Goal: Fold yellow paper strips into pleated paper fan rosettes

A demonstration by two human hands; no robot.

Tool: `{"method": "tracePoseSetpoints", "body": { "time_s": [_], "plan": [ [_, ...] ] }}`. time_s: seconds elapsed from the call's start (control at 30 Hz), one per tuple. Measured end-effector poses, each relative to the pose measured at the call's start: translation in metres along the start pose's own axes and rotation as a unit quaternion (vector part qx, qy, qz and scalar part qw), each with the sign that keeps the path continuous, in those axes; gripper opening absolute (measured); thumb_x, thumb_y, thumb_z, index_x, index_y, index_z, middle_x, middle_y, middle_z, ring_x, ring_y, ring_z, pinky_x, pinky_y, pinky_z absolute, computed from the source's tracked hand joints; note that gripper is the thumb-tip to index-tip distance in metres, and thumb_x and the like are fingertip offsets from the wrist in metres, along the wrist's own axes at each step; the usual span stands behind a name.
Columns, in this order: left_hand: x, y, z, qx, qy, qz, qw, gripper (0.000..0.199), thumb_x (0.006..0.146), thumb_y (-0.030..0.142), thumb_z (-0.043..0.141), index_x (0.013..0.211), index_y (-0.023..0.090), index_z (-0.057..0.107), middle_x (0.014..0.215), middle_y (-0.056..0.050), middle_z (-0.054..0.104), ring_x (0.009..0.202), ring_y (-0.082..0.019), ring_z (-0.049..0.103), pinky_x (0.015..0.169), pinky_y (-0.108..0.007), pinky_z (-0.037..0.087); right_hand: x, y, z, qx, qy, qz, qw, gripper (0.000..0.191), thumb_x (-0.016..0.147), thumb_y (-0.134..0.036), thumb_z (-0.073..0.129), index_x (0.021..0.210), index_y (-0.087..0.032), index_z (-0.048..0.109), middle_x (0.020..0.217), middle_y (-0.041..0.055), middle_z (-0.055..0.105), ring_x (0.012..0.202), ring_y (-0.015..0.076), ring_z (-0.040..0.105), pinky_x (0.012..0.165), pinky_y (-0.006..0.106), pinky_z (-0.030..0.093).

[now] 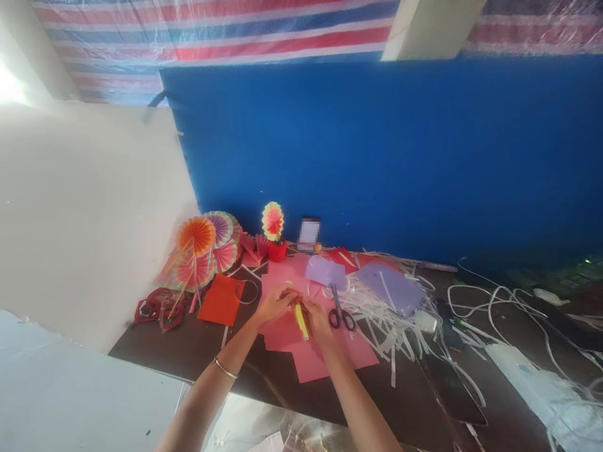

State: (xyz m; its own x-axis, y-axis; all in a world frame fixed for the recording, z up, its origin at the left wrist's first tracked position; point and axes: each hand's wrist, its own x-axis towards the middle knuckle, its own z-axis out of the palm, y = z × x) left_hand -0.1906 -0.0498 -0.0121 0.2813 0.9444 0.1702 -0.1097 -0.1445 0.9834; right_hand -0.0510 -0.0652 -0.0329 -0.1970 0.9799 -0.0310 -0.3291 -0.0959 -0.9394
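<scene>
Over the pink paper sheets (pixel 277 339) on the dark table, a narrow yellow strip (pixel 301 321), seemingly folded paper, slants between my hands. My left hand (pixel 279 304) reaches its upper end with fingers bent together. My right hand (pixel 317 319) is closed around the strip's right side; its fingertips are partly hidden. Black-handled scissors (pixel 342 319) lie just right of my right hand, blades pointing away. A light purple sheet (pixel 326 272) lies beyond my hands. To the left, a thin ring (pixel 247 292) overlaps an orange-red sheet (pixel 220 300).
Pleated paper fans (pixel 195 236) cluster at the left back. A small rosette (pixel 272 220) stands in a red pot (pixel 277 251). White paper strips (pixel 377 314) and a purple sheet (pixel 392 287) spread rightward. White cables (pixel 494 301) tangle farther right. A blue panel (pixel 377 157) bounds the back.
</scene>
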Motion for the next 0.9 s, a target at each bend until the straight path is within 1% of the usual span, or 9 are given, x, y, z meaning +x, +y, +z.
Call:
{"method": "tracePoseSetpoints", "body": {
  "time_s": [0.07, 0.13, 0.23, 0.33, 0.43, 0.5, 0.63, 0.8, 0.9],
  "plan": [
    [0.000, 0.000, 0.000, -0.001, 0.001, 0.000, 1.000, 0.031, 0.079, 0.041, 0.055, 0.088, 0.012, 0.061, 0.073, -0.003, 0.058, 0.063, -0.011, 0.052, 0.062, -0.025, 0.043, -0.001, 0.000, -0.001, -0.011, 0.025, -0.006, 1.000, 0.028, 0.071, -0.047, 0.062, 0.083, -0.022, 0.068, 0.090, 0.0046, 0.069, 0.087, 0.0237, 0.061, 0.078, 0.034, 0.045],
    [-0.001, 0.001, 0.001, -0.001, 0.004, -0.003, 1.000, 0.032, 0.079, 0.042, 0.055, 0.089, 0.012, 0.061, 0.072, -0.003, 0.058, 0.063, -0.011, 0.052, 0.062, -0.025, 0.043, -0.001, 0.000, -0.001, -0.029, 0.038, 0.002, 0.999, 0.030, 0.070, -0.049, 0.063, 0.083, -0.022, 0.068, 0.088, 0.0047, 0.069, 0.085, 0.0242, 0.061, 0.074, 0.033, 0.046],
    [-0.001, 0.001, 0.002, -0.001, 0.012, -0.005, 1.000, 0.032, 0.079, 0.043, 0.055, 0.089, 0.013, 0.060, 0.073, -0.003, 0.059, 0.064, -0.011, 0.052, 0.061, -0.025, 0.043, -0.002, 0.001, -0.001, -0.046, 0.035, 0.026, 0.998, 0.036, 0.072, -0.053, 0.059, 0.086, -0.022, 0.069, 0.081, 0.0056, 0.070, 0.079, 0.0245, 0.062, 0.066, 0.031, 0.046],
    [-0.001, 0.002, 0.003, 0.000, 0.017, -0.005, 1.000, 0.032, 0.079, 0.043, 0.055, 0.090, 0.014, 0.060, 0.074, -0.003, 0.059, 0.064, -0.011, 0.052, 0.060, -0.024, 0.042, -0.001, 0.002, 0.000, -0.044, 0.036, 0.028, 0.998, 0.036, 0.071, -0.054, 0.060, 0.086, -0.022, 0.068, 0.078, 0.0051, 0.070, 0.076, 0.0238, 0.062, 0.062, 0.030, 0.045],
    [-0.001, 0.004, 0.004, 0.007, 0.016, 0.001, 1.000, 0.030, 0.079, 0.042, 0.055, 0.088, 0.014, 0.060, 0.074, -0.004, 0.058, 0.064, -0.011, 0.052, 0.060, -0.024, 0.042, 0.000, 0.002, 0.000, -0.043, 0.032, 0.025, 0.998, 0.034, 0.070, -0.052, 0.063, 0.082, -0.022, 0.068, 0.079, 0.0039, 0.069, 0.072, 0.0206, 0.061, 0.061, 0.029, 0.043],
    [-0.002, 0.005, 0.004, 0.006, 0.012, 0.004, 1.000, 0.029, 0.079, 0.041, 0.055, 0.086, 0.013, 0.061, 0.078, -0.005, 0.059, 0.066, -0.011, 0.052, 0.061, -0.024, 0.042, 0.002, 0.001, 0.001, -0.054, 0.031, 0.021, 0.998, 0.032, 0.069, -0.051, 0.064, 0.079, -0.021, 0.067, 0.076, 0.0026, 0.067, 0.067, 0.0179, 0.059, 0.059, 0.027, 0.041],
    [-0.002, 0.006, 0.005, 0.001, 0.010, -0.010, 1.000, 0.026, 0.078, 0.037, 0.056, 0.088, 0.014, 0.062, 0.083, -0.006, 0.060, 0.070, -0.013, 0.054, 0.063, -0.025, 0.043, 0.004, 0.001, 0.003, -0.046, 0.034, 0.008, 0.998, 0.028, 0.068, -0.047, 0.066, 0.073, -0.019, 0.064, 0.071, 0.0008, 0.064, 0.061, 0.0142, 0.055, 0.055, 0.025, 0.039],
    [-0.003, 0.012, 0.003, 0.002, 0.006, -0.017, 1.000, 0.023, 0.078, 0.033, 0.056, 0.086, 0.014, 0.063, 0.083, -0.006, 0.061, 0.073, -0.013, 0.055, 0.064, -0.024, 0.043, 0.006, 0.005, 0.000, -0.033, -0.003, 0.017, 0.999, 0.028, 0.069, -0.045, 0.066, 0.081, -0.020, 0.064, 0.075, 0.0030, 0.065, 0.064, 0.0157, 0.057, 0.058, 0.027, 0.042],
    [-0.004, 0.017, 0.002, -0.011, -0.005, -0.030, 0.999, 0.025, 0.077, 0.036, 0.058, 0.086, 0.013, 0.064, 0.083, -0.006, 0.061, 0.074, -0.014, 0.055, 0.065, -0.024, 0.043, 0.009, 0.006, -0.006, -0.057, -0.023, -0.007, 0.998, 0.027, 0.069, -0.045, 0.066, 0.081, -0.021, 0.065, 0.079, 0.0035, 0.067, 0.071, 0.0179, 0.060, 0.063, 0.029, 0.045]
  ]
}}
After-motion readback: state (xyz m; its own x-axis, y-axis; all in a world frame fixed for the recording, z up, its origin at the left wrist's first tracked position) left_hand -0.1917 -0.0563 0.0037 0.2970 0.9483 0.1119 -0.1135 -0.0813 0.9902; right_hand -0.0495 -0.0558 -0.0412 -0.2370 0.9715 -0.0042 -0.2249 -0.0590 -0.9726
